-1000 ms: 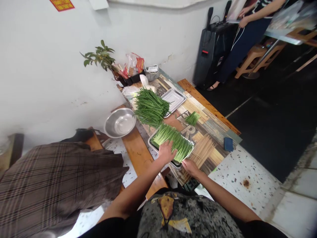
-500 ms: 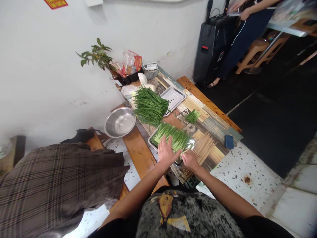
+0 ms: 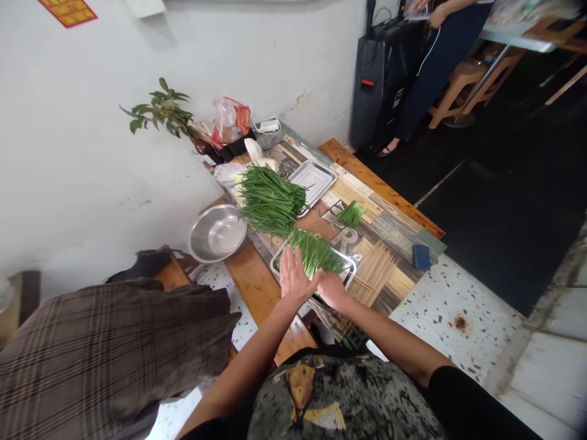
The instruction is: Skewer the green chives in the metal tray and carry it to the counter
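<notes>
Cut green chives (image 3: pixel 316 249) lie side by side in a metal tray (image 3: pixel 353 270) at the near end of the table. My left hand (image 3: pixel 293 276) rests on their near left side, fingers stretched out flat. Close against its thumb is my right hand (image 3: pixel 331 289), at the tray's near edge with its fingers curled in; what they grip is hidden. Thin bamboo skewers (image 3: pixel 375 269) are spread just right of the tray. A big heap of long chives (image 3: pixel 271 198) lies beyond it, and a small chive bunch (image 3: pixel 351 214) sits apart on the tabletop.
A second metal tray (image 3: pixel 316 178) lies behind the heap. At left, a steel bowl (image 3: pixel 217 233) stands on a wooden bench (image 3: pixel 252 278). A blue box (image 3: pixel 420 257) sits near the table's right edge. Another person (image 3: pixel 440 61) stands at the back beside a black speaker (image 3: pixel 378 91).
My hands have drawn together, the right shifting left toward the left thumb. More of the tray's right rim shows, and the chives lie flatter. The view has swung slightly right.
</notes>
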Tool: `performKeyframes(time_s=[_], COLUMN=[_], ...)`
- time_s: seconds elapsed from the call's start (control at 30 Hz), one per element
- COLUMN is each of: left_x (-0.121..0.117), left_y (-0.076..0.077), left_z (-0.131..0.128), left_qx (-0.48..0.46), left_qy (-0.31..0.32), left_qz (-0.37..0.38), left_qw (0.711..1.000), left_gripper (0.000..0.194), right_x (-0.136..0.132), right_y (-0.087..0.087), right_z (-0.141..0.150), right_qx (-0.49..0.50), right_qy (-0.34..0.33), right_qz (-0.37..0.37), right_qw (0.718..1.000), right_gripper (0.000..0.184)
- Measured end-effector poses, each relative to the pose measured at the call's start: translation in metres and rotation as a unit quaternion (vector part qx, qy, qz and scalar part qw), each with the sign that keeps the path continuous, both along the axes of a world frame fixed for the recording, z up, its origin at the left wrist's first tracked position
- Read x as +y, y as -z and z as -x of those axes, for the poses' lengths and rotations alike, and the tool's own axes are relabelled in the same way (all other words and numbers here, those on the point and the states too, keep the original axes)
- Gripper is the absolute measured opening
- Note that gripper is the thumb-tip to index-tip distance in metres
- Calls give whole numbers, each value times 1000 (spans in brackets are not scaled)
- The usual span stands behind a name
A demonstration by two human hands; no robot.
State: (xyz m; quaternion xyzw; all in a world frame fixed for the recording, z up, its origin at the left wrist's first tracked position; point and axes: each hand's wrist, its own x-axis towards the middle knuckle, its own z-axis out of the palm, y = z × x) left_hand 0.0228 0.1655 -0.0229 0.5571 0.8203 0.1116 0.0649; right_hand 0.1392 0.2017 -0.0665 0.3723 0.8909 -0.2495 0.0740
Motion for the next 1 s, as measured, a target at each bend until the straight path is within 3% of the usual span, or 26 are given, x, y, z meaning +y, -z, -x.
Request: performKeyframes(time_s=[0.13, 0.27, 0.33, 0.43, 0.53, 0.63, 0.73, 0.83, 1.0], left_x=[22, 29, 26, 24, 25, 26, 26, 28, 33], left_y=[26, 52, 63, 77, 88, 95, 98, 94, 83], left_z=[-11, -8, -6, -5, -6, -7, -8, -10, -11], left_qx=[-7, 7, 10, 9, 18, 27, 33, 27, 5], left_qy=[18, -1, -2, 3, 3, 6, 1, -5, -11], left_qz=[17, 24, 13, 4, 1, 0, 8, 31, 61], left_qw=[1000, 1000, 1000, 1000, 1000, 1000, 999, 999, 998], left_gripper=[92, 84, 82, 81, 81, 81, 81, 81, 84], right_x=[-4, 13, 47, 128, 209, 258, 276, 281, 279], right_y=[-11, -32, -36, -27, -3, 25, 48, 59, 47], right_z=[1, -26, -46, -74, -92, -98, -96, -90, -85], right_qx=[2, 38, 46, 14, -30, -51, -44, -17, 63], right_qy=[-6, -18, 19, 139, 255, 315, 340, 365, 404], right_qz=[33, 67, 69, 35, -12, -28, -17, 9, 122], right_qw=[999, 997, 996, 990, 966, 947, 939, 931, 904], right_gripper=[32, 33, 33, 33, 28, 21, 18, 19, 25])
